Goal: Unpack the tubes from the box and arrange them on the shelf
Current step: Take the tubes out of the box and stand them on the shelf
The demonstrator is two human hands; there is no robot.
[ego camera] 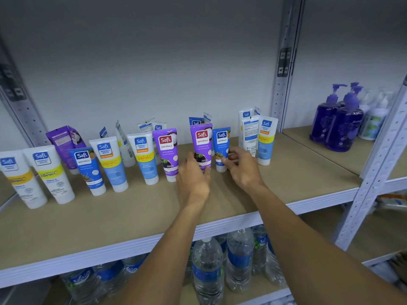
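L hand grips purple tube, R hand pinches blue tube; careless nudge cd topple other tubes

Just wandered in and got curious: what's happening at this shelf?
A person is stocking the shelf. The left hand holds a purple tube upright, and the right hand pinches the small blue tube beside it. Many other tubes already stand in rows on either side.
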